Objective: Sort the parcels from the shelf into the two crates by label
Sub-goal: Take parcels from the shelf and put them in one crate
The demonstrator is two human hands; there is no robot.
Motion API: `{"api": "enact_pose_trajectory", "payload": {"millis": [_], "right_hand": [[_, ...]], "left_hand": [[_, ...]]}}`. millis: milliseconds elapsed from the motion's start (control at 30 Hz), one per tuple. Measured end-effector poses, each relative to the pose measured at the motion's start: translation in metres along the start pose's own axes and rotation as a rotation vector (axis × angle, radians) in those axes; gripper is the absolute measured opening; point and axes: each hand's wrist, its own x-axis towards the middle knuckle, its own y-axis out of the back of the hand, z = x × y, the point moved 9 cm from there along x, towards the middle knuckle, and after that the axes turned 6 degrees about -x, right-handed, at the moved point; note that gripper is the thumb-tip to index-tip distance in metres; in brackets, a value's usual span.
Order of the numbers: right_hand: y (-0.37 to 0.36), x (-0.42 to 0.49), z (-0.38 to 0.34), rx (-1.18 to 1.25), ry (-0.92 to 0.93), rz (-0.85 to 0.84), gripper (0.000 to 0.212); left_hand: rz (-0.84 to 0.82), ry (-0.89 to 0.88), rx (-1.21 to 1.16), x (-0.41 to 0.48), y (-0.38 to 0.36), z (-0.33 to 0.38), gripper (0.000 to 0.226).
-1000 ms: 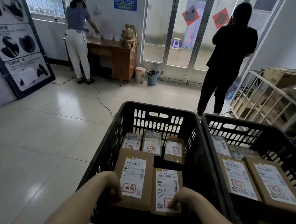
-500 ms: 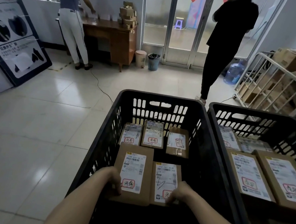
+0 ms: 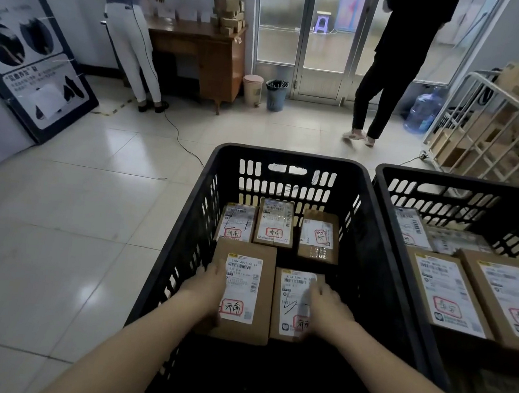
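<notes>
Left hand [image 3: 206, 290] grips parcel [image 3: 246, 291] pointing away.

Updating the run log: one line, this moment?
left hand grips taller parcel | right hand rests on shorter parcel | both inside left crate
</notes>
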Motion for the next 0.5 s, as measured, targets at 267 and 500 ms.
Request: {"api": "enact_pose_trajectory", "payload": {"millis": [267,500], "right_hand": [[-0.011,-0.001,-0.027,-0.288,0.294,-0.007,0.085],[-0.005,0.013,-0.034,-0.296,0.300,0.010,0.084]], "left_hand": [[-0.025,-0.171,0.233,-0.007,-0.013,0.007,0.122],[-0.012,-0.165,0.193,-0.007,-0.004,0.009,0.118]]}}
